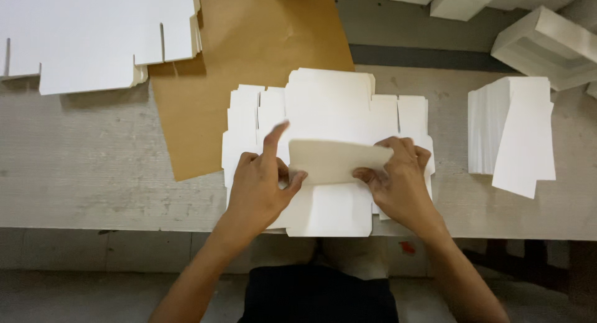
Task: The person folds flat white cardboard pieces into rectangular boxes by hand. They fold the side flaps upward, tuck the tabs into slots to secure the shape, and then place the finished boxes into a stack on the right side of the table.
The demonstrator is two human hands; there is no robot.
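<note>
Folding up a white flap [339, 160] of the top die-cut carton blank [328, 111], we pinch it at both ends: left hand [261, 189] fingers clamped on its left edge, index raised, right hand [401, 180] fingers clamped on its right edge. The blank lies on a stack mid-counter [93, 174], beside brown paper [249, 55]. More flat white blanks [93, 37] sit far left, a white stack [513, 130] right, and assembled white boxes [547, 43] beyond.
</note>
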